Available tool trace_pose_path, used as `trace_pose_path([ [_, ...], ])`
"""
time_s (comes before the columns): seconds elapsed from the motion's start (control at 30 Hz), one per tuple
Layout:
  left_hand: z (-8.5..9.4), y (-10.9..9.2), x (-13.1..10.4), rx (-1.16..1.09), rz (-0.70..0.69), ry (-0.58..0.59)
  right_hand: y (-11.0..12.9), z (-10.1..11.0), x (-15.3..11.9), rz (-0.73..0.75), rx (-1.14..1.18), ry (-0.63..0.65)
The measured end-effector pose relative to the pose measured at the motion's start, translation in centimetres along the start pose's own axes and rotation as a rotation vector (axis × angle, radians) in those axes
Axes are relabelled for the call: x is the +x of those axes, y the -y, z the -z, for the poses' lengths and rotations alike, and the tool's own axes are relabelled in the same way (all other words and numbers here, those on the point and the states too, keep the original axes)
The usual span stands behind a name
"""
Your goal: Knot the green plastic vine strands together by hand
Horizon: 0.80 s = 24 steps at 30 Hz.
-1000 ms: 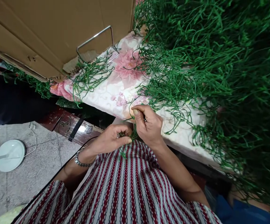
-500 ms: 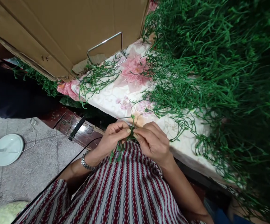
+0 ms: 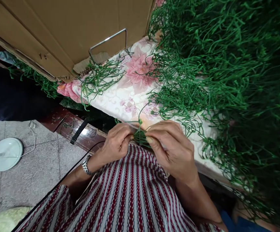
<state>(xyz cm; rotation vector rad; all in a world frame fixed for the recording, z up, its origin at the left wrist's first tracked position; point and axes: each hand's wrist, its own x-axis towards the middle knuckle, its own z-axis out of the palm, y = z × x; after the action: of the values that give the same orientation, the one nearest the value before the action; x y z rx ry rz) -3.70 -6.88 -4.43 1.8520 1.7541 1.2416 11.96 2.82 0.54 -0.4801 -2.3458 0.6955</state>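
Observation:
A green sprig point(image 3: 140, 131) of thin, plastic-looking stems is stretched between my two hands, just above my lap. My left hand point(image 3: 118, 141) is closed, with thumb and forefinger pinching the sprig's left side. On the other side, my right hand point(image 3: 175, 148) pinches it between thumb and fingertips. One thin curled stem rises from the sprig toward the floral cloth point(image 3: 111, 102). Part of what the fingers grip is hidden. A large heap of similar green sprigs point(image 3: 203, 80) lies on the cloth to my right.
A big cardboard sheet point(image 3: 65, 32) stands at the back left, with a bent metal wire frame point(image 3: 108, 39) against it. Loose sprigs point(image 3: 101, 77) lie near its foot. A person's dark clothing point(image 3: 14, 93) shows at left. A white round object point(image 3: 6, 154) stands on the floor.
My hands have moved slightly apart, the right one going right and turning. The green strands that hung below my left hand are now drawn up between both hands.

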Motion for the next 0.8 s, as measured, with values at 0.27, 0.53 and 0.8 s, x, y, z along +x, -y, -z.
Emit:
trace_pose_path([
  [0.27, -0.2, 0.5, -0.6, 0.01, -0.084, -0.069, -2.2, -2.0, -0.3, -0.185, 0.145, 0.417],
  [0.53, -0.9, 0.4, -0.6, -0.092, -0.043, -0.096, -1.6, -3.0, -1.4, -0.269, 0.227, 0.205],
  [0.8, -0.5, -0.3, -0.3, -0.392, 0.228, -0.019, -1.2, -4.6, -2.3, -0.005, -0.007, 0.052],
])
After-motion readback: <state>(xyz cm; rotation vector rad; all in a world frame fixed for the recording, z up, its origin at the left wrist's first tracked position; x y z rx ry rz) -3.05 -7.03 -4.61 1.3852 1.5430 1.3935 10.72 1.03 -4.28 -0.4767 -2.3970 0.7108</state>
